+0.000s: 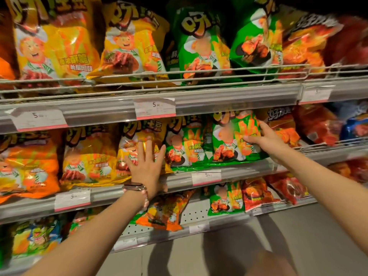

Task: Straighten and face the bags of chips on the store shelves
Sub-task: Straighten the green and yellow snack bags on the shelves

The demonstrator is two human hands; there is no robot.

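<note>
Bags of chips fill three shelves in front of me. On the middle shelf [239, 170], my left hand [146, 164] lies flat with fingers spread against a yellow bag [135, 136]. My right hand [262, 139] grips the right edge of a green bag [229, 142] standing upright on the same shelf, thumb on its front. A second green bag [185, 148] stands between the two hands. To the left are another yellow bag [89, 154] and an orange bag [27, 164].
The top shelf, behind a wire rail [179, 73], holds yellow, green and red bags. The bottom shelf has an orange bag [165, 210] lying tilted, a green bag [226, 198] and red bags. Price tags [155, 108] line the shelf edges. Grey floor lies below.
</note>
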